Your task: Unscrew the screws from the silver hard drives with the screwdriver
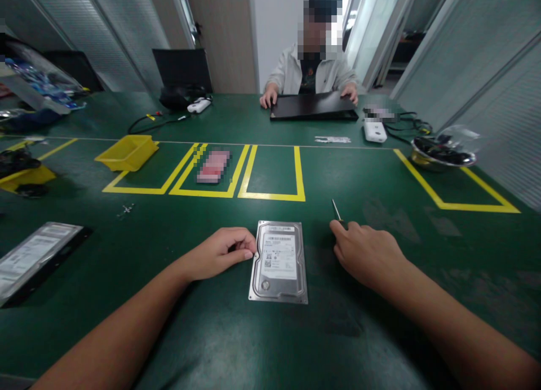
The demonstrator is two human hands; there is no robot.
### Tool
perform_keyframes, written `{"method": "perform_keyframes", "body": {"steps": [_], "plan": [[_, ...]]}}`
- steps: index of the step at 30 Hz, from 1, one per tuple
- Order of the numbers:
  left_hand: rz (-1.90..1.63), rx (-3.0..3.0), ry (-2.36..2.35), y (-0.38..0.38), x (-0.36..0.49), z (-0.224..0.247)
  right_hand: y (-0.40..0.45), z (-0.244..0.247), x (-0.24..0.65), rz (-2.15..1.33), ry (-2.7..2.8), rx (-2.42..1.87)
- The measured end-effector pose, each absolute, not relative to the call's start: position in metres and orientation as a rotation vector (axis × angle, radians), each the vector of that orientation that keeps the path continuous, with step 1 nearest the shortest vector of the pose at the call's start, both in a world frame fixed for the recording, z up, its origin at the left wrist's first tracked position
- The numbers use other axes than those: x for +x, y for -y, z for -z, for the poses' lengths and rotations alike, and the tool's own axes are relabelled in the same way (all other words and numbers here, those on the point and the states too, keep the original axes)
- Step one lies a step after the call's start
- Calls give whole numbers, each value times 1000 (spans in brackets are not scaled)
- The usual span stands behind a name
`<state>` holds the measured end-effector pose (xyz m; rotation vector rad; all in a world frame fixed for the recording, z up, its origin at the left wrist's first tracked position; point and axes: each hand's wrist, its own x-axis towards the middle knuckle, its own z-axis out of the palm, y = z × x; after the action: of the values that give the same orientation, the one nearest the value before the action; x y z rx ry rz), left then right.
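A silver hard drive (281, 260) with a white printed label lies flat on the green table, straight in front of me. My left hand (228, 252) is at its left edge, thumb and curled fingers closed against the side of the drive. To the right of the drive, my right hand (366, 249) is wrapped round a screwdriver (336, 209). Its thin metal shaft points forward and a little left, away from the drive. The handle is hidden inside my fingers.
A second hard drive (38, 255) lies at the left. Small screws (125, 211), a yellow bin (129, 152) and a pink pixelated item (214, 166) sit beyond. A metal bowl (442, 153) stands far right. Opposite, a person holds a black panel (315, 106).
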<state>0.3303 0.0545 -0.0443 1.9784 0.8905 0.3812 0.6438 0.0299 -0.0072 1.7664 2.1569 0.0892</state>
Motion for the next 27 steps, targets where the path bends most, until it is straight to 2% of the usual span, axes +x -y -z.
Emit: {"method": "perform_keyframes", "body": {"steps": [27], "plan": [[-480, 2112, -745, -57, 333, 44, -30, 7, 645, -117, -2168, 1771]]}}
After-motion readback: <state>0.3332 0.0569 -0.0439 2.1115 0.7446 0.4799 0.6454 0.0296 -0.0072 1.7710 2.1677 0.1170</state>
